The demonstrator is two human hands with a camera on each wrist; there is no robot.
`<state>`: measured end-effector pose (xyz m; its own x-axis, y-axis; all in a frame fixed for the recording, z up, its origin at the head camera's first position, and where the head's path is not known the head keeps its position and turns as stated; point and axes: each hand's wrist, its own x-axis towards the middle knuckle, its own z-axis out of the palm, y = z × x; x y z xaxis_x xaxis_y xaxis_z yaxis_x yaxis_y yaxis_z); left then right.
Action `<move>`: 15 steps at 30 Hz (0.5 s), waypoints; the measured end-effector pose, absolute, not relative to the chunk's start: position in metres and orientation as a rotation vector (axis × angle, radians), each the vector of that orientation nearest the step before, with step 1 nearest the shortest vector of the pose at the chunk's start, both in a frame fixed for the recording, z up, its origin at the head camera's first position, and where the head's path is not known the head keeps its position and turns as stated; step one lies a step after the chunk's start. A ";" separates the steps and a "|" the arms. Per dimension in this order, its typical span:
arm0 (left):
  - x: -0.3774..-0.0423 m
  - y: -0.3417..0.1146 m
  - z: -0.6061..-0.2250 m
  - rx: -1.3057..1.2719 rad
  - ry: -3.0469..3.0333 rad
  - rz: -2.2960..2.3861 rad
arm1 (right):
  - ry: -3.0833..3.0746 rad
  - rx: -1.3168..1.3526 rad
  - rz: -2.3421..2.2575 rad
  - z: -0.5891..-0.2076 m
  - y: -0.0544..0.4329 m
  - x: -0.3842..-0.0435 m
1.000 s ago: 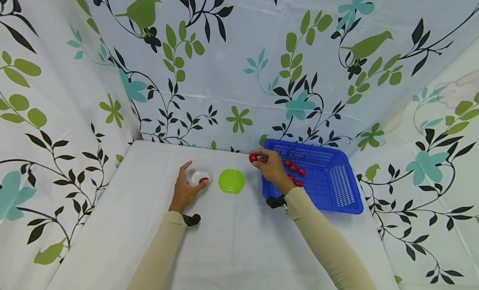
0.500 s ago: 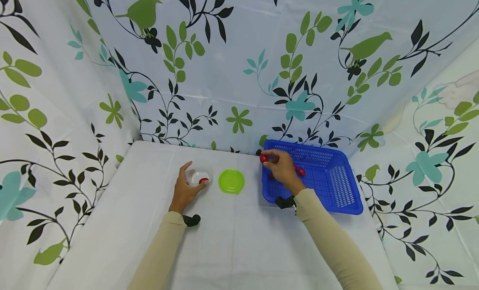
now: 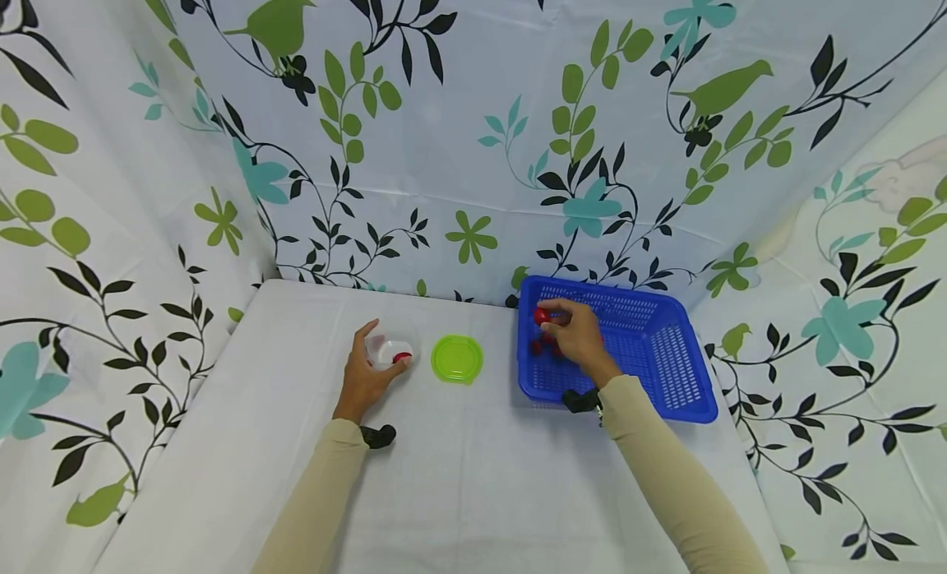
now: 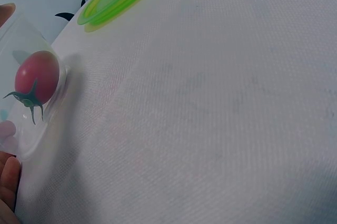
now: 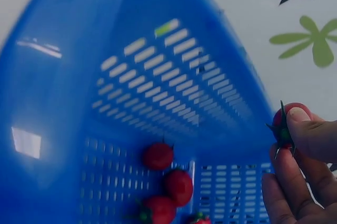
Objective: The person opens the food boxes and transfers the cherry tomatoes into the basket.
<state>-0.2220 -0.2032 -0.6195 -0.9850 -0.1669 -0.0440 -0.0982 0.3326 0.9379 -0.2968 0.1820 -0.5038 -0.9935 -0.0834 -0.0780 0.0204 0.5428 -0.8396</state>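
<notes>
My left hand [image 3: 360, 378] grips a clear plastic cup [image 4: 23, 34] on the white table. Inside that cup lies one cherry tomato [image 4: 38, 76] with a green stem. Above the left part of the blue basket [image 3: 629, 319], my right hand [image 3: 582, 337] pinches another cherry tomato [image 5: 292, 112] between thumb and fingers, its green calyx showing in the right wrist view. Several loose cherry tomatoes [image 5: 178, 187] lie on the basket floor below, partly hidden by the hand in the head view.
A bright green lid [image 3: 456, 359] lies flat on the table [image 3: 444, 475] between cup and basket. The basket's slotted walls rise around the tomatoes. A patterned curtain [image 3: 473, 163] hangs right behind the table's far edge.
My right hand has moved right, from beside the basket's left rim to over its inside, still pinching the cherry tomato. The left hand and the cup have stayed in place.
</notes>
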 end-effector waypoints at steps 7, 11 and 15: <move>-0.222 -0.203 -0.619 0.251 -2.511 -1.767 | 2.667 -0.018 -1.412 -0.506 0.197 -0.301; -0.222 -0.203 -0.618 0.251 -2.511 -1.768 | 2.679 0.014 -1.378 -0.508 0.204 -0.305; -0.222 -0.203 -0.618 0.254 -2.512 -1.771 | 2.677 0.013 -1.373 -0.511 0.211 -0.308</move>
